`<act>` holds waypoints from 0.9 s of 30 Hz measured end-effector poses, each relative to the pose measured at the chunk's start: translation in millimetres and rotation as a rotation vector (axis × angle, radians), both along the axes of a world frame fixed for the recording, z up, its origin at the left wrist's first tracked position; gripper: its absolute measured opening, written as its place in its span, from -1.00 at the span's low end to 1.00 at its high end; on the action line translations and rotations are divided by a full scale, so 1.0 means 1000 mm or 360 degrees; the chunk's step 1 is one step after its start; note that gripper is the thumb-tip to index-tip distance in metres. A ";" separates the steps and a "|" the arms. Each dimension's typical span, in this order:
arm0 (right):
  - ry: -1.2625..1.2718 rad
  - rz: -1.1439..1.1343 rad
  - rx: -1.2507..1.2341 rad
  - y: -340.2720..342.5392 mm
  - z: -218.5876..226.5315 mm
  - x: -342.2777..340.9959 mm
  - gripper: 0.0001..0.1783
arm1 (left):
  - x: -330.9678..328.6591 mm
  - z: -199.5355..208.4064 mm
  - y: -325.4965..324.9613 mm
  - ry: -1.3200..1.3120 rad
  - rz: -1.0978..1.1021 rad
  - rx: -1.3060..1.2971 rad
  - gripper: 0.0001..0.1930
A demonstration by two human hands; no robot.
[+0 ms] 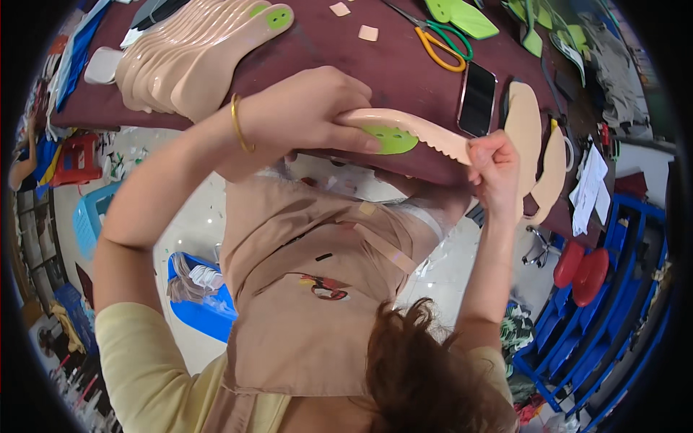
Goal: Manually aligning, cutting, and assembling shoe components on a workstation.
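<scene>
Between my two hands, at the table's near edge, a beige insole [433, 137] is held up, bent in an arch. Its lower side has a wavy, notched edge, and a green oval patch [395, 141] with dark dots shows near my left hand. My left hand [325, 108] wraps round the insole's left end, thumb on the green patch. Fingertips of my right hand [494, 166] pinch the narrow right end. A long row of overlapping shiny beige insoles [206, 76] lies at the far left, the front one bearing a green oval [279, 19].
Beyond my hands on the maroon table [310, 58] lie scissors with orange and green handles [444, 47], a dark phone [477, 99] and green pieces [465, 18]. More beige insoles [523, 130] sit at the right edge. A blue rack [599, 289] and blue bin [198, 310] stand below.
</scene>
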State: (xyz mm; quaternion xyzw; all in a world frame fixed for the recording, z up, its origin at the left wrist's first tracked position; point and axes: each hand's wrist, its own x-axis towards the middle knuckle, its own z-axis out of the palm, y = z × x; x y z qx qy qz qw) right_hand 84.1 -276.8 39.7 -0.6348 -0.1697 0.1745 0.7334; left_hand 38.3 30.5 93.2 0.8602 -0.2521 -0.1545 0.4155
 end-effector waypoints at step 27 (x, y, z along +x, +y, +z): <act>0.0601 0.0763 -0.0718 0.107 0.011 -0.001 -0.80 | -0.054 -0.079 -0.032 0.0890 0.1223 -0.1327 -0.65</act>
